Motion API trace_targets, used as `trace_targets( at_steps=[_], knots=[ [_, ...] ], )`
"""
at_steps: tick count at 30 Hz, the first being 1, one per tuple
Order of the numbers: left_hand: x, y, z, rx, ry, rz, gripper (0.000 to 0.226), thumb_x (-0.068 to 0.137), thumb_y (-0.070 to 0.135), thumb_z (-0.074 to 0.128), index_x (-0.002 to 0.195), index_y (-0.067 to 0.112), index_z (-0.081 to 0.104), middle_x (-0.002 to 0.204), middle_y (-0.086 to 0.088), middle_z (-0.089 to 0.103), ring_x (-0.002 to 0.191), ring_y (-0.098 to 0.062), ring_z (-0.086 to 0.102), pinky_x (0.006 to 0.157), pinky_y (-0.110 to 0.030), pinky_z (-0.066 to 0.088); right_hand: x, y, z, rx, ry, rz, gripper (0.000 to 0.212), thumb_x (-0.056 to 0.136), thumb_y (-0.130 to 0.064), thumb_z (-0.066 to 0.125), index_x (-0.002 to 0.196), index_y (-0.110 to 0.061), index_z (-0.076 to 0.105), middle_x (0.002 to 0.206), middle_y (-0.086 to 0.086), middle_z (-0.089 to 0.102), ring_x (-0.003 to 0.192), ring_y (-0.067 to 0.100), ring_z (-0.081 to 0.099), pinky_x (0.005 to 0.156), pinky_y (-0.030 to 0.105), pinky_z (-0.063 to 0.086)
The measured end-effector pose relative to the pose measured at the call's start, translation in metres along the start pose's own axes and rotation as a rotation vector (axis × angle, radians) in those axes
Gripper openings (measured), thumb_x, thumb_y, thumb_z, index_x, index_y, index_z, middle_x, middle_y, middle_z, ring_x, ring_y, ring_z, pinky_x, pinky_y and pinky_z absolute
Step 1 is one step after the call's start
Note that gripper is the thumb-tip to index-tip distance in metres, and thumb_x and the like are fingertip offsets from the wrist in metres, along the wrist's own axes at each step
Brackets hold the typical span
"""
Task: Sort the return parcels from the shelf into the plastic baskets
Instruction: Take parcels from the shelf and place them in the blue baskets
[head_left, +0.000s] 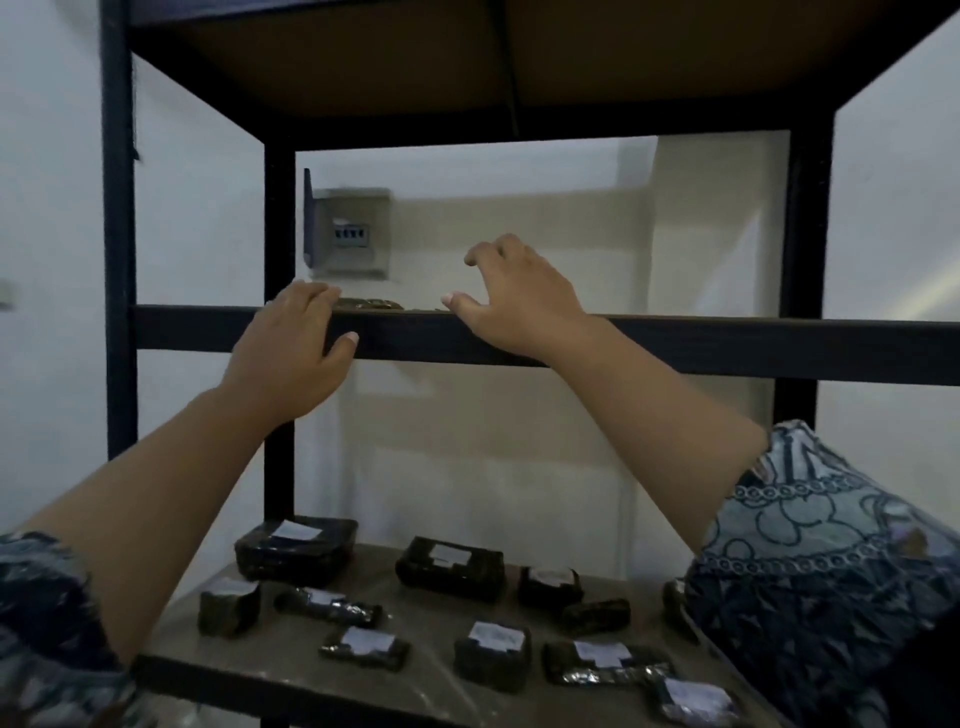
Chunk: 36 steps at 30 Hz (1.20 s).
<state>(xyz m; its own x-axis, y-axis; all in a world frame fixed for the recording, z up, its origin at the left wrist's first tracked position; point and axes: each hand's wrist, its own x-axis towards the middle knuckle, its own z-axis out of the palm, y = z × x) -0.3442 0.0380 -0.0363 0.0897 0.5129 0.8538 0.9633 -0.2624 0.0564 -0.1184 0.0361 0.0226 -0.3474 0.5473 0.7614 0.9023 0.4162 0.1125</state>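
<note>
Head view, close, facing shelf (519, 340).

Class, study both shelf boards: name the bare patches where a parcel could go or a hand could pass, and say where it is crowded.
Lower shelf: bare strip at front left, before the small parcel; another patch mid-board, before the large parcel. Its right front is crowded. Upper shelf: nothing shows above its edge right of the right hand.

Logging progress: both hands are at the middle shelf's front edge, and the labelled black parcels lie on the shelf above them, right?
No. In the head view the labelled black parcels lie on the lower shelf, below the left hand and right hand at the middle shelf.
</note>
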Motion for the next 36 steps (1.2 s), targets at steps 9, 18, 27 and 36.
trace_targets(
  at_steps=[9,18,27,36],
  knots=[
    [0.064,-0.101,-0.002,-0.096,-0.101,-0.019,0.053,0.097,0.030,0.043,0.141,0.001,0.034,0.147,-0.015,0.033,0.137,-0.027,0.027,0.112,-0.039,0.022,0.089,-0.055,0.041,0.021,-0.195,0.090,0.062,0.093,-0.053,0.045,0.143,-0.020,0.032,0.146,0.007,0.034,0.130,0.026,0.037,0.098,0.039,0.038],
    [0.090,-0.154,0.028,-0.142,-0.262,-0.012,0.049,0.097,0.040,0.034,0.130,0.005,0.045,0.138,-0.008,0.045,0.129,-0.023,0.038,0.103,-0.036,0.031,0.160,-0.071,0.089,0.093,-0.568,0.243,0.071,0.093,-0.055,0.047,0.150,-0.024,0.021,0.156,0.005,0.021,0.140,0.027,0.028,0.111,0.042,0.029],
    [0.085,-0.164,0.050,-0.121,-0.070,0.029,0.058,0.083,0.057,0.007,0.083,0.025,0.056,0.074,0.009,0.059,0.068,-0.011,0.054,0.061,-0.032,0.047,0.167,-0.064,0.120,0.271,-0.552,0.451,0.053,0.077,-0.065,0.062,0.099,-0.019,0.047,0.106,0.001,0.056,0.097,0.018,0.053,0.087,0.037,0.044],
    [0.082,-0.163,0.052,-0.121,0.015,0.039,0.064,0.089,0.054,0.012,0.065,0.024,0.063,0.050,0.009,0.047,0.047,-0.007,0.044,0.045,-0.024,0.039,0.161,-0.064,0.114,0.326,-0.458,0.494,0.059,0.071,-0.059,0.072,0.108,-0.021,0.047,0.112,0.000,0.053,0.101,0.017,0.052,0.091,0.038,0.046]
  ],
)
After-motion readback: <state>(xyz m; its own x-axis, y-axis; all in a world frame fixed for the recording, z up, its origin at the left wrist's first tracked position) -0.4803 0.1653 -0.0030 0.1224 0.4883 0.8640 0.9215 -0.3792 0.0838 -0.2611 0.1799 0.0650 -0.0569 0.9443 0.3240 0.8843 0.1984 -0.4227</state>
